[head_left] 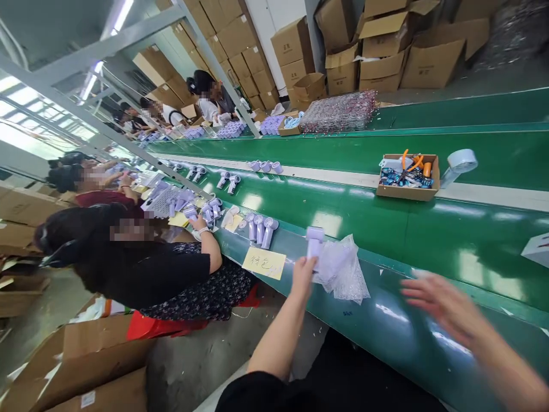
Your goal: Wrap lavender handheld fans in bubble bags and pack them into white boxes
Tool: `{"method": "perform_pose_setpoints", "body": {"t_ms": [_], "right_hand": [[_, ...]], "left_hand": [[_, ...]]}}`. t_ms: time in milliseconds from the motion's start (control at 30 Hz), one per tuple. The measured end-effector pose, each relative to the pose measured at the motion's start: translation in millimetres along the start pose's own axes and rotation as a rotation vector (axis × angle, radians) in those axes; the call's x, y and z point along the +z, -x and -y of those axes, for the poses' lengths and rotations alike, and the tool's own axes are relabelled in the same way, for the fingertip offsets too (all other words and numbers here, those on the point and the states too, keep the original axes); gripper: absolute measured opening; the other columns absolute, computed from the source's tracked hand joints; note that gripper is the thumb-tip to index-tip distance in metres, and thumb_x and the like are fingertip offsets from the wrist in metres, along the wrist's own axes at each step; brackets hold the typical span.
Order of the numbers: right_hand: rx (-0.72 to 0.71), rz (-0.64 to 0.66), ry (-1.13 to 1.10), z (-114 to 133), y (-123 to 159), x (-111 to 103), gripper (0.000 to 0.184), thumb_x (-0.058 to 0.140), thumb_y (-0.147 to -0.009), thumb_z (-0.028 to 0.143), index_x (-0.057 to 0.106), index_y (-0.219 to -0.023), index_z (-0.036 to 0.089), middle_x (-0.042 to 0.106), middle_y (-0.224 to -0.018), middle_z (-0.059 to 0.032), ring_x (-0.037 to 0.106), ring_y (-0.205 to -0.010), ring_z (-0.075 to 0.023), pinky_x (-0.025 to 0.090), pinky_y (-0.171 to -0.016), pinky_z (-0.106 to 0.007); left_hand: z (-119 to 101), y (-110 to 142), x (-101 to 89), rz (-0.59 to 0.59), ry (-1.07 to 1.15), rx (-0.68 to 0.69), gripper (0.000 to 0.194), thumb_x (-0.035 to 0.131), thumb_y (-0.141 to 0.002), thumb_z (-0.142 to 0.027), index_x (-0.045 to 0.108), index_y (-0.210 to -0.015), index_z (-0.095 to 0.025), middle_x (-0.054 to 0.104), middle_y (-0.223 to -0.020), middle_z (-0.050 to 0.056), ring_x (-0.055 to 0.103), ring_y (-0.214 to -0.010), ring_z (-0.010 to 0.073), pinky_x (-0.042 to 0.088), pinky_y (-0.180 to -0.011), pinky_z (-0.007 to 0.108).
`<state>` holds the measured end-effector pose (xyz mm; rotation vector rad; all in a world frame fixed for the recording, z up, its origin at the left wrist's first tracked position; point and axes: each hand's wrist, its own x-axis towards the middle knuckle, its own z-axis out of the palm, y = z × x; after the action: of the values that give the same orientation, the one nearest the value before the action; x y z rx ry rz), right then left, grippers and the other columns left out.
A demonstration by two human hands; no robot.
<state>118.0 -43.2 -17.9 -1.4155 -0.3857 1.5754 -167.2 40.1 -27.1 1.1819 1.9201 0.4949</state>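
Note:
My left hand point(303, 274) is closed around the handle of a light purple handheld fan point(315, 243), its round head pointing up. Right beside it, clear bubble wrap bags point(345, 274) lie crumpled on the green table point(386, 329). My right hand point(444, 300) is over the table to the right, fingers stretched out and slightly blurred, holding nothing that I can see. Several more purple fans point(261, 229) stand in a row to the left, behind a yellow paper sign point(263, 262) with handwriting.
A small cardboard box point(407, 177) of tools and blue parts sits on the conveyor belt point(351, 209), beside a clear tape roll point(461, 163). On my left a seated co-worker point(128, 269) handles purple parts. A white box point(536, 247) is at the right edge.

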Motion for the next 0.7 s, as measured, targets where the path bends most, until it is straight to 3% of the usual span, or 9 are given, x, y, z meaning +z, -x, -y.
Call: {"method": "perform_pose_setpoints", "body": {"t_ms": [67, 100, 167, 233, 333, 400, 467, 600, 700], "right_hand": [[0.123, 0.276, -0.198, -18, -5, 46, 0.043, 0.072, -0.068, 0.045, 0.058, -0.102, 0.023, 0.063, -0.112, -0.0130, 0.062, -0.098, -0.0277, 0.051, -0.082, -0.046], [0.120, 0.295, -0.249, -27, -10, 64, 0.045, 0.072, -0.067, 0.047, 0.057, -0.101, 0.022, 0.065, -0.106, -0.0100, 0.063, -0.095, -0.0259, 0.052, -0.081, -0.044], [0.042, 0.123, -0.250, -41, -22, 83, 0.042, 0.072, -0.063, 0.049, 0.056, -0.091, 0.023, 0.067, -0.086, -0.0033, 0.064, -0.081, -0.0211, 0.053, -0.075, -0.038], [0.007, -0.050, -0.182, -52, -31, 81, 0.040, 0.076, -0.058, 0.043, 0.053, -0.084, 0.023, 0.062, -0.068, 0.0015, 0.061, -0.063, -0.0178, 0.052, -0.063, -0.034], [-0.008, -0.106, 0.104, -69, -37, 63, 0.047, 0.079, -0.052, 0.034, 0.054, -0.089, 0.022, 0.060, -0.066, 0.0020, 0.057, -0.055, -0.0176, 0.047, -0.055, -0.032], [-0.108, -0.120, 0.497, -84, -39, 62, 0.047, 0.078, -0.050, 0.033, 0.055, -0.089, 0.021, 0.062, -0.076, -0.0008, 0.060, -0.068, -0.0210, 0.046, -0.063, -0.033], [-0.181, -0.159, 0.811, -101, -42, 70, 0.039, 0.074, -0.053, 0.034, 0.054, -0.084, 0.022, 0.062, -0.080, -0.0025, 0.060, -0.081, -0.0242, 0.044, -0.071, -0.033], [-0.080, -0.336, 0.900, -126, -42, 81, 0.031, 0.060, -0.066, 0.037, 0.048, -0.090, 0.021, 0.059, -0.074, -0.0052, 0.060, -0.074, -0.0265, 0.041, -0.065, -0.035], [-0.031, -0.435, 0.906, -130, -28, 61, 0.037, 0.058, -0.067, 0.042, 0.045, -0.094, 0.020, 0.060, -0.078, -0.0066, 0.059, -0.071, -0.0251, 0.042, -0.061, -0.033]], "left_hand": [[-5, 30, 19.2, 0.184, 0.230, 0.179, 0.042, 0.045, -0.084, -0.050, 0.061, -0.092, -0.011, 0.061, -0.076, 0.005, 0.057, -0.068, 0.0157, 0.044, -0.062, 0.025], [-7, 40, 26.3, 0.211, 0.259, 0.287, 0.043, 0.047, -0.084, -0.050, 0.062, -0.096, -0.012, 0.062, -0.081, 0.007, 0.058, -0.073, 0.0170, 0.045, -0.066, 0.027], [-9, 44, 33.9, 0.105, 0.139, 0.480, 0.046, 0.053, -0.081, -0.050, 0.059, -0.110, -0.015, 0.061, -0.099, 0.011, 0.056, -0.093, 0.0227, 0.045, -0.081, 0.034], [-6, 28, 35.5, -0.033, -0.165, 0.570, 0.059, 0.063, -0.075, -0.048, 0.051, -0.123, -0.016, 0.056, -0.112, 0.015, 0.049, -0.108, 0.0294, 0.039, -0.092, 0.043], [7, -8, 36.7, 0.034, -0.515, 0.554, 0.060, 0.068, -0.069, -0.037, 0.052, -0.122, -0.015, 0.057, -0.108, 0.016, 0.049, -0.107, 0.0330, 0.038, -0.092, 0.047], [18, -25, 37.2, 0.126, -0.486, 0.524, 0.043, 0.063, -0.072, -0.032, 0.058, -0.112, -0.016, 0.061, -0.100, 0.012, 0.054, -0.100, 0.0285, 0.041, -0.089, 0.041], [26, -33, 33.0, 0.174, -0.288, 0.467, 0.030, 0.058, -0.076, -0.030, 0.061, -0.103, -0.018, 0.064, -0.094, 0.007, 0.057, -0.091, 0.0225, 0.043, -0.083, 0.034], [32, -47, 8.0, 0.138, 0.046, 0.324, 0.031, 0.060, -0.075, -0.031, 0.059, -0.102, -0.016, 0.066, -0.092, 0.005, 0.060, -0.083, 0.0177, 0.045, -0.075, 0.027], [31, -63, -6.3, 0.060, -0.059, 0.320, 0.030, 0.060, -0.075, -0.031, 0.059, -0.102, -0.016, 0.065, -0.093, 0.006, 0.059, -0.086, 0.0193, 0.045, -0.077, 0.029]]}}
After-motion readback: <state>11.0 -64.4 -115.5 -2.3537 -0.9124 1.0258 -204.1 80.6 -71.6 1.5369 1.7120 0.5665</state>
